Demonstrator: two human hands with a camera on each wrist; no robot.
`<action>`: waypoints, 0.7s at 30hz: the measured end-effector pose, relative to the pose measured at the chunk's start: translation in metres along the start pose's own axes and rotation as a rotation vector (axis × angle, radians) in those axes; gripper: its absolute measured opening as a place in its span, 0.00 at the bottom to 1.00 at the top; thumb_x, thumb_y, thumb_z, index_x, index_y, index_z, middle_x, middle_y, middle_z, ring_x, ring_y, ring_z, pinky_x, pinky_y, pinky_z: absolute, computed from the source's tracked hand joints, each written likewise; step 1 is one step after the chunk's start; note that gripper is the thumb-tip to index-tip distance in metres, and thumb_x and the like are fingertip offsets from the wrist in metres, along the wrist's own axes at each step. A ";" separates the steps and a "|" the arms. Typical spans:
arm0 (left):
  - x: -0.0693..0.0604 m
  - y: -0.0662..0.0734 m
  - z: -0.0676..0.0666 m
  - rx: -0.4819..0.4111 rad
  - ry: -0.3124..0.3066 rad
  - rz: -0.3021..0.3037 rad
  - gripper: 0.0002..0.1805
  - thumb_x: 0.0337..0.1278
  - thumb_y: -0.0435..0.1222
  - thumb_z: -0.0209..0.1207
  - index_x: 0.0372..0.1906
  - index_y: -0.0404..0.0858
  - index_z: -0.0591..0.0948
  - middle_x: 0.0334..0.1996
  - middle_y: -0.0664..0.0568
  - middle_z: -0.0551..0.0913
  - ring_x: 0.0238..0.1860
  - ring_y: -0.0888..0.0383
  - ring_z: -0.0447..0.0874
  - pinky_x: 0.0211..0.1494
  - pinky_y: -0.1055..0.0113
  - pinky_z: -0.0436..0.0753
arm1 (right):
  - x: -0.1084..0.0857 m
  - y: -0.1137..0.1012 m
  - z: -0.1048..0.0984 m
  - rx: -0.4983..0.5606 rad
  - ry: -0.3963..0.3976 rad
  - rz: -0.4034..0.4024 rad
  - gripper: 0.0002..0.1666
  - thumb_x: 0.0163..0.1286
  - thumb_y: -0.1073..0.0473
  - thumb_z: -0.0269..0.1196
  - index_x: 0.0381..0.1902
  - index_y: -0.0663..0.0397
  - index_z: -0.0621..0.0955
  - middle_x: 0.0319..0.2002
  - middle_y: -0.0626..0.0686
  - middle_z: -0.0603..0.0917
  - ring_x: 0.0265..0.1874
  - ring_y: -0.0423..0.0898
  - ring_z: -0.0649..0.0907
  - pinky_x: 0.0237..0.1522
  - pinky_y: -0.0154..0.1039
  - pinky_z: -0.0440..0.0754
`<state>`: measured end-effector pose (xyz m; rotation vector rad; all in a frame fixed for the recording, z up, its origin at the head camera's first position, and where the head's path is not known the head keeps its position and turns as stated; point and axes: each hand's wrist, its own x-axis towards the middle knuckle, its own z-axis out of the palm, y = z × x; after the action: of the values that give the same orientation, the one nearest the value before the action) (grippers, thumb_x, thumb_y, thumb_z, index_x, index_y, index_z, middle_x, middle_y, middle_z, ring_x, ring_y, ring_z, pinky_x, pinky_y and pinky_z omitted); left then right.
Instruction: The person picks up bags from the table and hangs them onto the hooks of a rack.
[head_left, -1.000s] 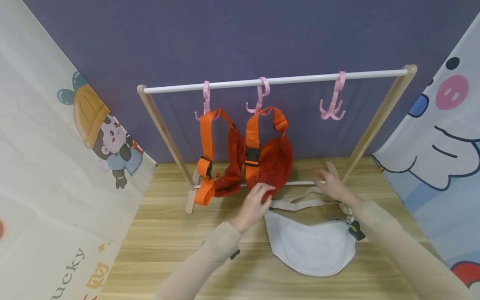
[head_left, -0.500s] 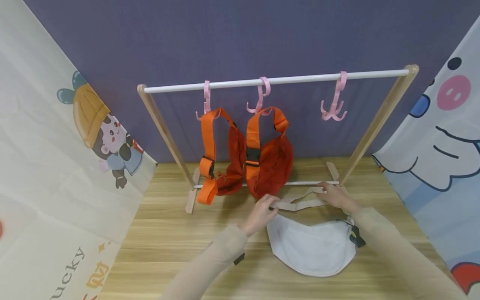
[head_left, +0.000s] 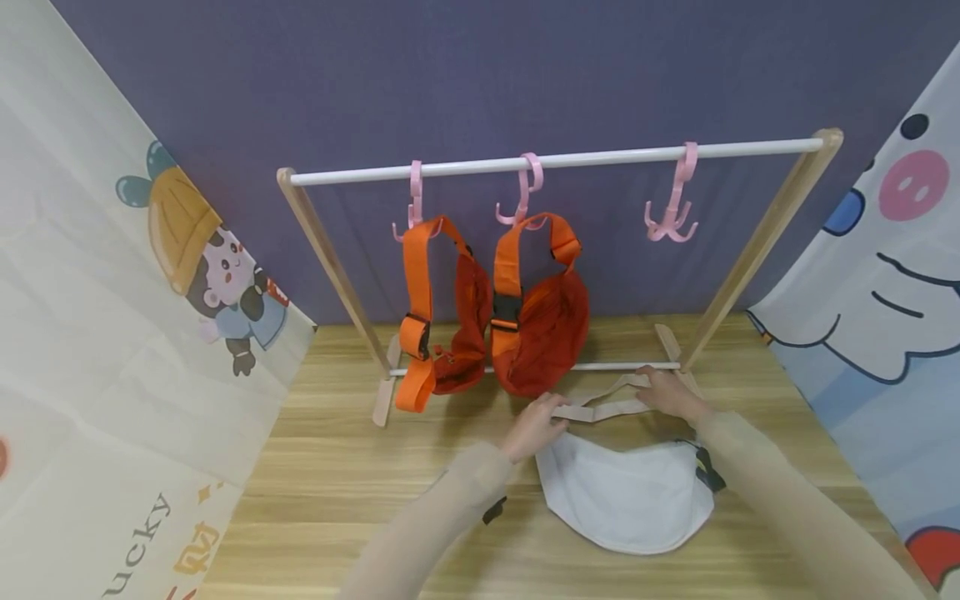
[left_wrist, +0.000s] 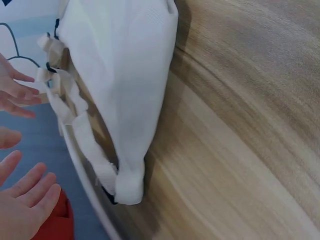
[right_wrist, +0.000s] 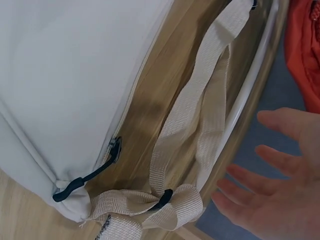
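A white waist bag (head_left: pixel 626 492) lies flat on the wooden table, its beige strap (head_left: pixel 611 409) looped above it. My left hand (head_left: pixel 534 429) is at the left end of the strap, over the bag's upper left corner. At the strap's right end is my right hand (head_left: pixel 673 396). In the left wrist view the left hand (left_wrist: pixel 32 205) has its fingers spread beside the bag. The right hand (right_wrist: pixel 280 175) in the right wrist view also shows extended, parted fingers beside the strap, with nothing gripped. A black zip pull (right_wrist: pixel 95 172) hangs at one bag corner.
A rack with a white rod (head_left: pixel 600 157) stands behind the hands. Two orange-red waist bags (head_left: pixel 471 321) (head_left: pixel 551 333) hang by straps from pink hooks (head_left: pixel 415 196). Another pink hook (head_left: pixel 672 208) hangs bare on the right. Printed cloths flank both sides.
My left hand has moved slightly right and down onto the bag's upper left corner. The right hand has lowered to the strap's right end. The white bag has barely moved.
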<state>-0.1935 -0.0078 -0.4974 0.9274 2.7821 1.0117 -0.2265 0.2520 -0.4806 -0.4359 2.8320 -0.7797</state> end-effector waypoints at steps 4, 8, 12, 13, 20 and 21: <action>0.003 -0.001 0.003 0.020 -0.019 -0.010 0.17 0.51 0.32 0.57 0.48 0.34 0.75 0.45 0.48 0.76 0.48 0.57 0.75 0.49 0.73 0.71 | 0.003 0.005 0.001 -0.035 -0.009 0.008 0.28 0.57 0.65 0.54 0.51 0.82 0.64 0.19 0.55 0.75 0.16 0.44 0.70 0.28 0.43 0.72; 0.007 -0.002 0.006 0.051 -0.025 -0.009 0.17 0.49 0.32 0.58 0.48 0.34 0.75 0.44 0.48 0.77 0.46 0.57 0.76 0.47 0.73 0.72 | 0.005 0.011 0.001 -0.071 -0.011 0.014 0.28 0.56 0.65 0.55 0.50 0.82 0.65 0.34 0.72 0.76 0.28 0.57 0.77 0.36 0.51 0.74; 0.013 -0.007 0.011 0.101 -0.029 0.012 0.17 0.48 0.32 0.58 0.47 0.35 0.76 0.42 0.47 0.78 0.44 0.57 0.76 0.45 0.74 0.73 | 0.009 0.015 0.002 -0.124 -0.028 0.050 0.29 0.53 0.65 0.55 0.50 0.81 0.66 0.41 0.77 0.72 0.40 0.67 0.74 0.42 0.56 0.71; 0.014 -0.008 0.012 0.112 -0.034 0.016 0.17 0.48 0.32 0.58 0.47 0.35 0.76 0.42 0.47 0.78 0.44 0.57 0.76 0.46 0.74 0.73 | 0.010 0.016 0.003 -0.142 -0.039 0.061 0.29 0.53 0.64 0.55 0.50 0.81 0.66 0.42 0.76 0.72 0.41 0.68 0.74 0.42 0.57 0.71; 0.019 -0.011 0.019 0.242 -0.112 -0.008 0.24 0.49 0.36 0.60 0.53 0.35 0.72 0.48 0.47 0.76 0.49 0.55 0.74 0.50 0.68 0.72 | 0.012 0.023 0.009 -0.285 -0.100 0.078 0.34 0.51 0.59 0.62 0.52 0.76 0.67 0.50 0.76 0.68 0.51 0.73 0.65 0.46 0.65 0.64; 0.019 -0.011 0.020 0.263 -0.124 -0.014 0.26 0.49 0.36 0.60 0.55 0.35 0.70 0.49 0.47 0.75 0.51 0.55 0.73 0.51 0.67 0.71 | 0.012 0.024 0.010 -0.283 -0.097 0.082 0.36 0.50 0.59 0.63 0.53 0.76 0.66 0.51 0.76 0.67 0.51 0.73 0.64 0.45 0.66 0.64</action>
<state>-0.2104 0.0071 -0.5168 0.9581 2.8551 0.5716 -0.2409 0.2629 -0.5022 -0.3811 2.8549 -0.3329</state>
